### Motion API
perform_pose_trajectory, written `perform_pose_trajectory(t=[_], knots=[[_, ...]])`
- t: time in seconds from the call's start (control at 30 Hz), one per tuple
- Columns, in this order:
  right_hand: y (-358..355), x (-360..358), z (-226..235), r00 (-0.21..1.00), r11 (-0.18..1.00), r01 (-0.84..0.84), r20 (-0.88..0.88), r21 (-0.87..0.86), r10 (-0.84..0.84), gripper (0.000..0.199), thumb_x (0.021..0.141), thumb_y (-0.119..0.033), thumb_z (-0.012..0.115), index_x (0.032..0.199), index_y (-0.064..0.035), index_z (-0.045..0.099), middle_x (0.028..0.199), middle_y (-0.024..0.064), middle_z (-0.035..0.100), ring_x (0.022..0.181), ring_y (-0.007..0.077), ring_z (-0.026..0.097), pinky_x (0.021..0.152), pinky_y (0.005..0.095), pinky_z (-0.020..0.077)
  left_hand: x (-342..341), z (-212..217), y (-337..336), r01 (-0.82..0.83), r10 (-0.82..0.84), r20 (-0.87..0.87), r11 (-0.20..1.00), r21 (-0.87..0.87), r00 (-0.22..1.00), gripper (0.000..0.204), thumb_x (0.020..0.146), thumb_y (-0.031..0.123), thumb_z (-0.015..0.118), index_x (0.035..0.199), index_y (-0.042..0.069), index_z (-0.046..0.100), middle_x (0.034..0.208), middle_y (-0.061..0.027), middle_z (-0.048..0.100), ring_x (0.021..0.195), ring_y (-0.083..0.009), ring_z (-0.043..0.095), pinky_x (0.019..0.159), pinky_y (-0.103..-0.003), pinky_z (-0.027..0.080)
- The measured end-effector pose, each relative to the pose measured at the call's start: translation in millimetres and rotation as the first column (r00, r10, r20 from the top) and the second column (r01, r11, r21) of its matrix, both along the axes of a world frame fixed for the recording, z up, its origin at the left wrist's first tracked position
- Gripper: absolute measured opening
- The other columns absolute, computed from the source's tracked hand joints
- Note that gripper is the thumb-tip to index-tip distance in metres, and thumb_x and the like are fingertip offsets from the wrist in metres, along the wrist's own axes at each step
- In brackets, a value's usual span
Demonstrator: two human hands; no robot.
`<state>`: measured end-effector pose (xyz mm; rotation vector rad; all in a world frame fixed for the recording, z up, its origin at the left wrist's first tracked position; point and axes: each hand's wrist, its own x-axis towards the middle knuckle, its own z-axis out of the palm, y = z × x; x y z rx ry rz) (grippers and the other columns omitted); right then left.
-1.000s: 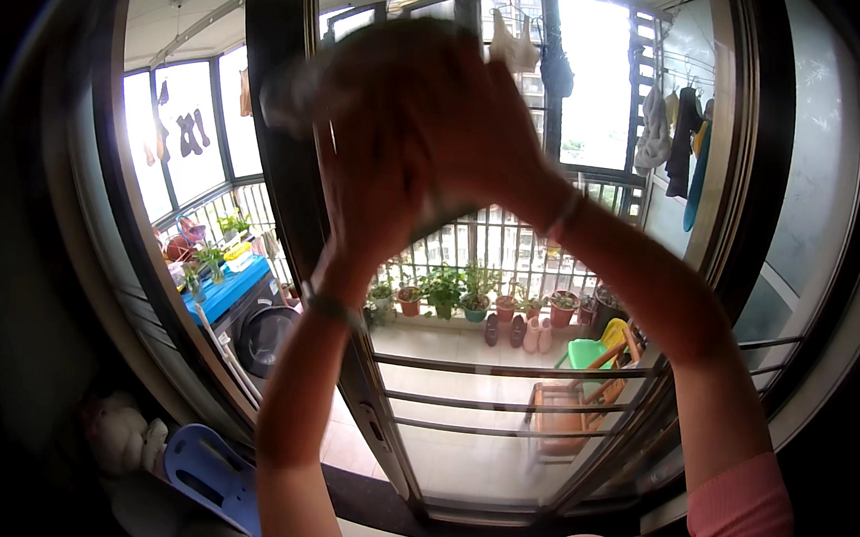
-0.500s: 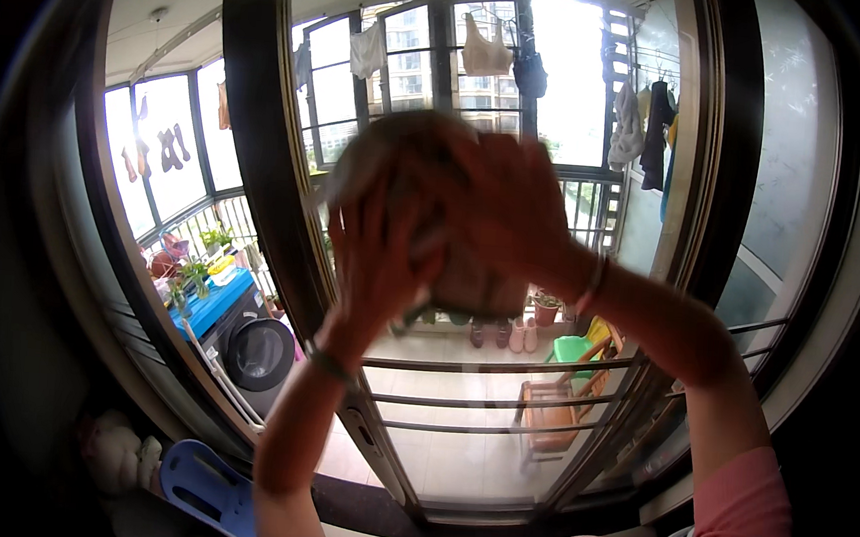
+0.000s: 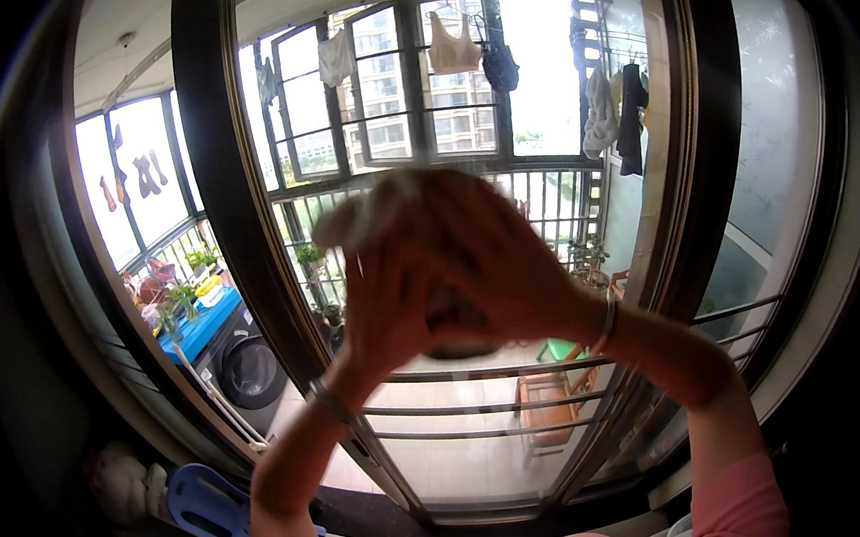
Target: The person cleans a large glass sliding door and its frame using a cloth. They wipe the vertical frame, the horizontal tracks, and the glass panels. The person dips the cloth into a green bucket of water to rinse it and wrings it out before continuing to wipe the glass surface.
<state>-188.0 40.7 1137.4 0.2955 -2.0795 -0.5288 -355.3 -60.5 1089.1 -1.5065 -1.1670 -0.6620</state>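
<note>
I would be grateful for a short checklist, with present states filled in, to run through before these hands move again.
1. Left hand and right hand both on the pale grey, crumpled cloth: ok.
2. Cloth flat against the dark-framed, clear glass panel: cannot tell, blurred.
3. Firm grip: cannot tell, fingers blurred.
4. Hands above the thin, dark horizontal bars: ok.
5. Blue, slotted plastic chair away from the hands: ok, at lower left.
</note>
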Motion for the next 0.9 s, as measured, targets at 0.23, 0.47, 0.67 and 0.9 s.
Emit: perform_pose_trajectory(t=[0.23, 0.47, 0.67, 0.9], knots=[[16.7, 22.2, -80.9, 0.969, 0.984, 0.173, 0.173, 0.04, -0.177, 0.073, 0.084, -0.037, 0.069, 0.148, -0.0144, 0.045, 0.152, 0.0235, 0.036, 0.143, 0.0408, 0.035, 0.119, 0.0519, 0.0311, 4.2, -91.1, -3.8, -0.177, 0.172, -0.068, 0.98, -0.086, 0.983, 0.059, 0.083, 0.052, 0.066, 0.127, 0.013, 0.06, 0.149, -0.0248, 0.041, 0.136, -0.0427, 0.041, 0.103, -0.069, 0.027], [31.6, 31.8, 15.5, 0.987, 0.997, 0.068, -0.149, 0.023, -0.063, 0.072, 0.08, -0.029, 0.074, 0.142, -0.0041, 0.048, 0.149, 0.0201, 0.041, 0.139, 0.037, 0.042, 0.114, 0.0465, 0.0414, 13.7, 46.2, 24.7, -0.106, 0.1, -0.144, 0.994, -0.032, 0.984, 0.068, 0.078, 0.045, 0.072, 0.133, 0.009, 0.055, 0.152, -0.0229, 0.038, 0.126, -0.0441, 0.049, 0.108, -0.068, 0.029], [67.7, 57.3, 173.3, 0.887, 0.829, 0.305, -0.457, 0.468, -0.068, 0.051, 0.07, -0.015, 0.078, 0.12, -0.0201, 0.067, 0.142, 0.0126, 0.05, 0.135, 0.0332, 0.047, 0.111, 0.0457, 0.043, 25.3, 236.3, 68.8, 0.036, 0.151, -0.447, 0.923, 0.383, 0.881, 0.046, 0.08, 0.024, 0.067, 0.123, 0.008, 0.064, 0.146, -0.0177, 0.048, 0.128, -0.0394, 0.048, 0.111, -0.055, 0.034], [62.3, 67.4, 208.9, 0.893, 0.818, 0.198, -0.443, 0.54, 0.076, 0.05, 0.079, -0.01, 0.068, 0.127, -0.0059, 0.061, 0.14, 0.0205, 0.049, 0.135, 0.0379, 0.043, 0.112, 0.0451, 0.0394, 45.8, 273.8, 57.1, 0.127, -0.104, -0.364, 0.991, 0.04, 0.925, 0.047, 0.083, 0.026, 0.064, 0.127, 0.01, 0.061, 0.142, -0.0177, 0.05, 0.132, -0.0392, 0.045, 0.111, -0.054, 0.034]])
